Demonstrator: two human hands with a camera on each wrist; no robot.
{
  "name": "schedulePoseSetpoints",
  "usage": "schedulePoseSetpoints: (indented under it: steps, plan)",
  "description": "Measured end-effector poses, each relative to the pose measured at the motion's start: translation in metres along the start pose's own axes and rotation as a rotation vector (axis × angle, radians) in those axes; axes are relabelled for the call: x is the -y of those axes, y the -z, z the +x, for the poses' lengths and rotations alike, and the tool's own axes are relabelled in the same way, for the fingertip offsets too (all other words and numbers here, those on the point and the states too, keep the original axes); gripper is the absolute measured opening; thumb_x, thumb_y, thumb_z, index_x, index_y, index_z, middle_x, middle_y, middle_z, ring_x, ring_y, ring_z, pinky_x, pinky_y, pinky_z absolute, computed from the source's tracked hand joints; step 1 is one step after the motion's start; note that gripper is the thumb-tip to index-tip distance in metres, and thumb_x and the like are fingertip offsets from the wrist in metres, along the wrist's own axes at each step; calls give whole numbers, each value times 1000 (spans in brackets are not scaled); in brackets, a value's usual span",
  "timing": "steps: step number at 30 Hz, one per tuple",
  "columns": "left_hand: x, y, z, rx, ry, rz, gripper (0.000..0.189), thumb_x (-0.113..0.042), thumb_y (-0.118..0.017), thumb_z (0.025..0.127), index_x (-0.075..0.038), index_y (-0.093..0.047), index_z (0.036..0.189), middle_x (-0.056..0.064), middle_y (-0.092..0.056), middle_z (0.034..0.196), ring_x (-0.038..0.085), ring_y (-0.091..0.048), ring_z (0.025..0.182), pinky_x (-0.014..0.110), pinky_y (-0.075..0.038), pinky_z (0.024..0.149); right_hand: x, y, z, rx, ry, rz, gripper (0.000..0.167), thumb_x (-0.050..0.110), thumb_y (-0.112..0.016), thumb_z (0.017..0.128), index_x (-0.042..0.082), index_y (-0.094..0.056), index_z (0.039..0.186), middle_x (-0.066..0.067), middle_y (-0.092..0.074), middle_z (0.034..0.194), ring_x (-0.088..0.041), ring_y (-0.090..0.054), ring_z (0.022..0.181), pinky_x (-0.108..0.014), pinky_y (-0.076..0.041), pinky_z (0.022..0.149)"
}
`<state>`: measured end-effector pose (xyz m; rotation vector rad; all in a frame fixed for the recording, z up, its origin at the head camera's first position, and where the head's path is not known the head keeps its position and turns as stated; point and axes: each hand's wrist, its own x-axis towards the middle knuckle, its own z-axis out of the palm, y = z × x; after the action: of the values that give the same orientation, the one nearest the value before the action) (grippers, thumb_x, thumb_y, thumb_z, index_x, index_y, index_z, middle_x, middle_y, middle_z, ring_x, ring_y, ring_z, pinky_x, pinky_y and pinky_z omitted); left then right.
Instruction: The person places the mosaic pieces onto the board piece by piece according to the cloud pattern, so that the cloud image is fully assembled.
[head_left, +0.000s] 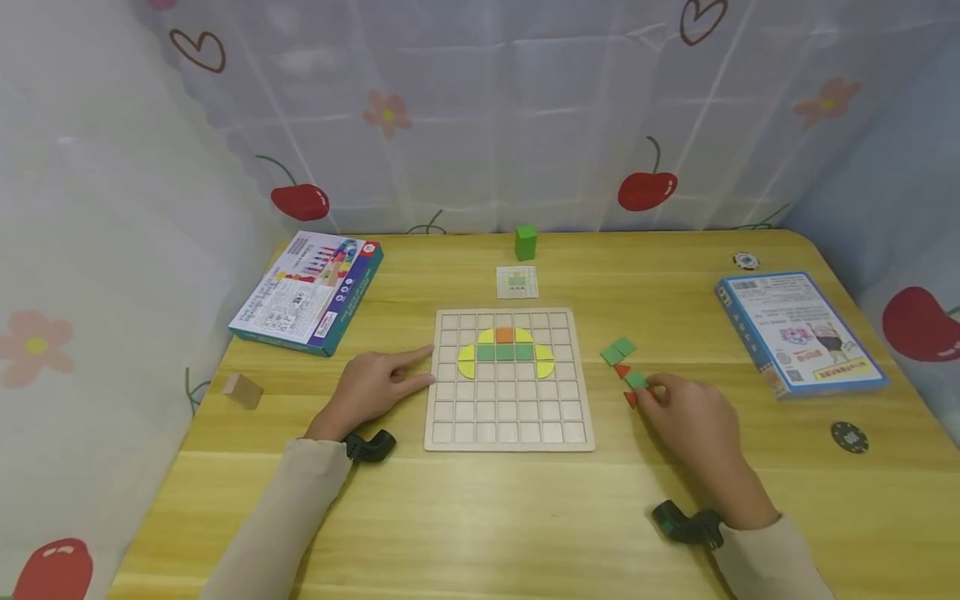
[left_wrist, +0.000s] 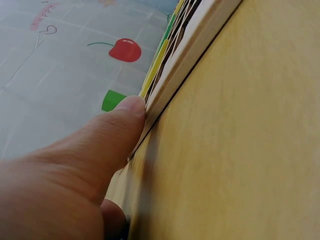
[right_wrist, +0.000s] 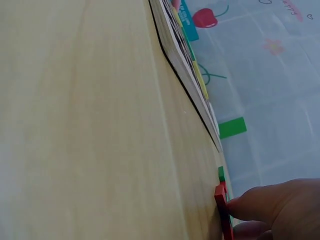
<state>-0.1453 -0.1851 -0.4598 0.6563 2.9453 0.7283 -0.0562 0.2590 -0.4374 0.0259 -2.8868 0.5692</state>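
A square pale wooden grid board lies flat in the head view. On it, several yellow rounded tiles, a row of green square tiles and an orange square tile form a dome shape. My left hand touches the board's left edge with extended index finger and thumb. To the board's right, my right hand pinches a green square tile between thumb and index finger. Red triangle tiles and two more green squares lie beside those fingertips. In the right wrist view, a red tile partly hides the fingertips.
A small pattern card lies behind the board, with a green block beyond it. Boxes stand at left and right. A wooden block, a black chip and a white chip sit near the sides.
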Motion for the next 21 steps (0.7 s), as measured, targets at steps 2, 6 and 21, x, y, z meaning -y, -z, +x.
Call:
schedulePoseSetpoints:
  steps: [2,6,21]
  plan:
    - [0,1,0,-2,-1,3,52,-58,-66,94,-37,-62,142,-9,-41,58,9,-30,53,32,-27,55,0,0,2,-5,3,-2,29,24,-74,91,-2,-76,105,0,-63,61,-17,-47,52,-35,-37,48]
    - [1,0,0,-5,-9,10,52,-58,-66,95,-37,-61,142,-9,-39,57,8,-29,53,31,-26,54,0,-2,2,-17,-6,2,31,24,-75,90,-4,-75,102,-2,-67,64,-16,-48,52,-35,-37,48]
    - [0,0,0,-1,-2,11,52,-56,-67,95,-37,-61,143,-8,-42,58,9,-30,52,32,-26,54,6,-15,6,-238,192,8,23,17,-78,82,-1,-78,97,7,-48,49,-7,-34,42,-28,-26,40]
